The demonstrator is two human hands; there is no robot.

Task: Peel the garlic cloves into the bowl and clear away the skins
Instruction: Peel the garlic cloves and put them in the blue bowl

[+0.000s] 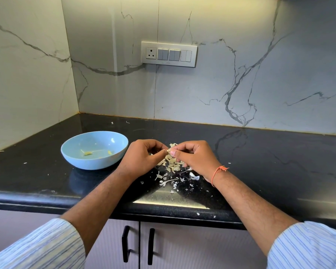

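Both hands work above the middle of the counter (pixel 260 152), near its front edge: the left hand (pixel 144 158) and right hand (pixel 194 156) each pinch one garlic clove (pixel 170 150) between fingertips. Best to pull the skin away in short strokes over the pile of skins (pixel 171 164), then drop the clove in the blue bowl (pixel 74 152) just left. The clove looks small, pale, papery and mostly hidden.
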